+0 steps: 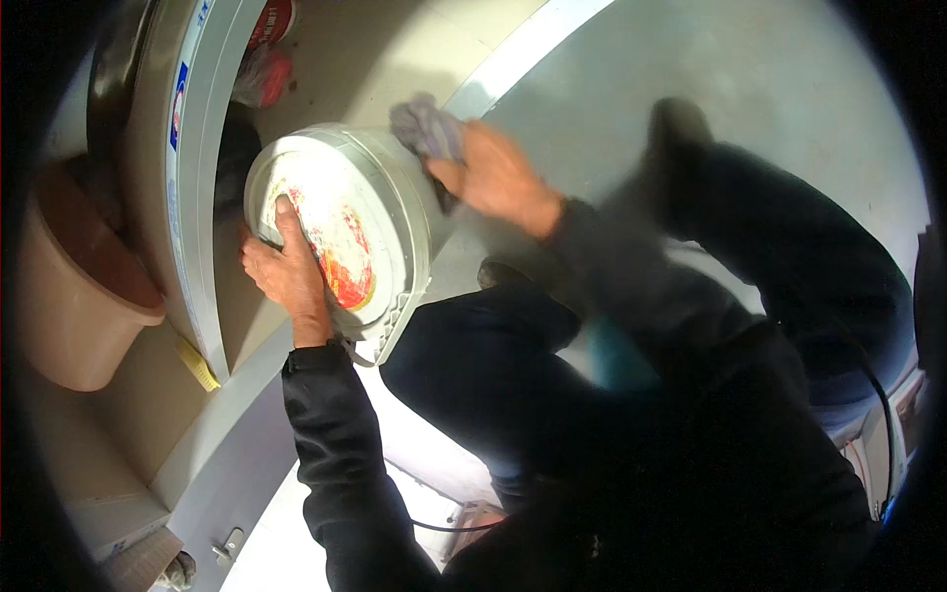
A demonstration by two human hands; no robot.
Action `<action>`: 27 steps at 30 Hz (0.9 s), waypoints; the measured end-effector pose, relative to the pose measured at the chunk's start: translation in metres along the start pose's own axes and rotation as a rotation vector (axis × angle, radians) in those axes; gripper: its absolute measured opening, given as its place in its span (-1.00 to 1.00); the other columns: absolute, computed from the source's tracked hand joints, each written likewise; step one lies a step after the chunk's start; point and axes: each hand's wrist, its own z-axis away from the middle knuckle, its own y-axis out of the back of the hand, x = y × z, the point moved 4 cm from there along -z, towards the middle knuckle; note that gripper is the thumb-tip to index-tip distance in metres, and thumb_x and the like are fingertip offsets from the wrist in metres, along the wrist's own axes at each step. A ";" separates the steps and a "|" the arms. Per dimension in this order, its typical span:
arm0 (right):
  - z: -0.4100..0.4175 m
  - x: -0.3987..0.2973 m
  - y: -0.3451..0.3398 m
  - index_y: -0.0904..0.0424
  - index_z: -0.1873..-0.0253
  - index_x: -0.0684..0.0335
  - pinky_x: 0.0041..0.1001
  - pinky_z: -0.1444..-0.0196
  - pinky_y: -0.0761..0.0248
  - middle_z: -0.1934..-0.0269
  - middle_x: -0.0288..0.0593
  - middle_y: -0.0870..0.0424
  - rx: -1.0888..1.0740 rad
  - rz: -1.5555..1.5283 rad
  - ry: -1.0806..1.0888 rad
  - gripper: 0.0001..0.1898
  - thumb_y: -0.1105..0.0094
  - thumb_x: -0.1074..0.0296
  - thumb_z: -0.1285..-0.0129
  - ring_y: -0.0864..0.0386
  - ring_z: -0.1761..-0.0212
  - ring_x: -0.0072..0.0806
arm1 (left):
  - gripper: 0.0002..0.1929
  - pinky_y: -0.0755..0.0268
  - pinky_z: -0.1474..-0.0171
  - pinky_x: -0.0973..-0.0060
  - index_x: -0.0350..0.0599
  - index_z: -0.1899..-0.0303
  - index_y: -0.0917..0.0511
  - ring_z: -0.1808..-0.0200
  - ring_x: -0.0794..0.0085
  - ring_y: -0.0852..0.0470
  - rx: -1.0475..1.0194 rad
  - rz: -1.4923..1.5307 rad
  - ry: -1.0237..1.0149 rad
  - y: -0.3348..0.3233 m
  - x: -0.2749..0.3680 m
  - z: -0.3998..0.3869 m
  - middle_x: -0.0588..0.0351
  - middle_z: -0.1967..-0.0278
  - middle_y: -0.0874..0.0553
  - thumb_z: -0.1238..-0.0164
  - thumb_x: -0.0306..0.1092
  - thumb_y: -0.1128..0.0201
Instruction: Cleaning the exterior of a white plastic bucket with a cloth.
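Observation:
A white plastic bucket [396, 170] lies tilted before me, its round lid [325, 251] facing left towards me. Worn red and yellow print covers part of the lid. My left hand [285, 266] grips the bucket at the lid's left edge, thumb laid on the lid's face. In my right hand [496, 177] is a bunched grey-purple cloth [429, 129], held by the bucket's far side wall. That hand is blurred, and its exact contact with the wall cannot be told.
A pinkish plastic bin [81, 296] stands at left, behind a pale door edge [194, 170]. A yellow object [197, 364] sits at that door's foot. Beyond are a red tub [272, 22] and a plastic bag [259, 78]. My bent leg [473, 340] is close under the bucket.

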 end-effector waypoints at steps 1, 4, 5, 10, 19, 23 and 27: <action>0.017 0.017 -0.004 -0.53 -0.11 0.53 -0.09 -0.10 -0.50 0.04 0.41 -0.62 0.084 -0.016 0.025 -0.39 -0.24 0.03 -0.20 -0.62 -0.02 0.20 | -0.05 -0.17 -0.40 0.09 -0.35 -0.39 -0.32 -0.36 -0.12 -0.35 -0.006 0.013 0.001 -0.005 0.006 0.000 -0.37 -0.26 -0.44 -0.29 0.41 -0.15; 0.073 0.018 -0.019 -0.42 -0.16 0.59 -0.08 -0.10 -0.48 0.00 0.49 -0.55 -0.006 -0.115 -0.051 -0.38 -0.34 0.16 -0.17 -0.57 -0.03 0.29 | -0.05 -0.17 -0.40 0.09 -0.33 -0.40 -0.31 -0.36 -0.11 -0.35 -0.001 0.005 0.002 -0.001 0.001 0.000 -0.37 -0.26 -0.44 -0.29 0.41 -0.14; 0.083 0.016 -0.020 -0.35 -0.22 0.57 -0.08 -0.10 -0.45 0.03 0.49 -0.57 -0.084 -0.094 -0.105 -0.35 -0.38 0.22 -0.16 -0.54 -0.04 0.33 | -0.05 -0.17 -0.40 0.09 -0.33 -0.40 -0.30 -0.36 -0.11 -0.35 -0.005 0.009 -0.008 -0.003 0.000 0.000 -0.37 -0.27 -0.44 -0.29 0.41 -0.14; 0.059 0.014 -0.019 -0.51 -0.12 0.50 -0.07 0.00 -0.54 -0.04 0.35 -0.57 0.172 -0.029 -0.067 -0.40 -0.38 0.10 -0.13 -0.64 0.05 0.19 | -0.04 -0.16 -0.42 0.10 -0.34 -0.40 -0.29 -0.37 -0.11 -0.34 -0.023 0.014 0.033 -0.005 -0.003 0.000 -0.37 -0.29 -0.41 -0.29 0.41 -0.15; -0.102 -0.063 0.006 -0.67 0.23 0.42 -0.23 0.17 -0.52 0.31 0.22 -0.71 -0.186 0.078 0.038 -0.40 -0.18 -0.19 -0.24 -0.69 0.24 0.01 | -0.04 -0.13 -0.43 0.11 -0.37 -0.40 -0.29 -0.38 -0.11 -0.32 -0.064 -0.006 0.033 -0.009 -0.006 -0.003 -0.40 -0.30 -0.40 -0.30 0.40 -0.15; -0.062 -0.030 0.004 -0.62 -0.06 0.35 -0.16 0.08 -0.51 0.27 0.11 -0.73 -0.228 -0.201 0.096 -0.49 -0.25 -0.02 -0.24 -0.70 0.17 0.01 | -0.07 -0.13 -0.43 0.10 -0.39 -0.39 -0.29 -0.38 -0.11 -0.32 -0.081 -0.012 0.004 -0.006 -0.001 -0.004 -0.39 -0.30 -0.41 -0.32 0.35 -0.17; 0.032 -0.017 0.006 -0.44 -0.28 0.38 -0.16 -0.19 -0.43 0.02 0.25 -0.63 0.229 -0.126 0.242 -0.30 -0.46 0.15 -0.08 -0.58 -0.04 0.11 | -0.10 -0.13 -0.43 0.10 -0.39 -0.39 -0.29 -0.38 -0.11 -0.32 -0.057 -0.028 -0.073 -0.008 -0.006 -0.010 -0.37 -0.30 -0.42 -0.34 0.30 -0.19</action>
